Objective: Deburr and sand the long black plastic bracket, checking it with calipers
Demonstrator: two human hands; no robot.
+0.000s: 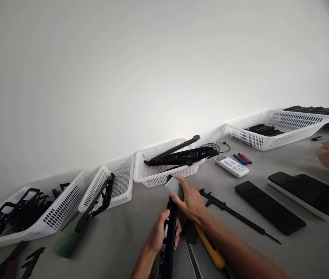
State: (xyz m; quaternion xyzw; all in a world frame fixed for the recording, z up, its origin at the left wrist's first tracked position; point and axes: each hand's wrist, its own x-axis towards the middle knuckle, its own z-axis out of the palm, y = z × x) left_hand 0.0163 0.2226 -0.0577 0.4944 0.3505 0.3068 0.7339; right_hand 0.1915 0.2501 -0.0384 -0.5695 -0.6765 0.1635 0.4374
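Pale wall (94,77) rises behind a grey bench (120,236). Over its near side, in front of a white basket (158,180), is the long black part (170,252). The left hand (156,234) has its grip wrapped around the part; the right hand (192,201) pinches a light grey flat piece (175,184) at the far end. If the left grip loosens while the right presses, the part could twist and the flat piece skid off, perhaps scuffing the plastic or catching a finger. The right forearm passes close to a yellow-handled tool (211,248), so a sideways sweep could knock it. Black strips (179,158) overhanging the basket could tip out if bumped.
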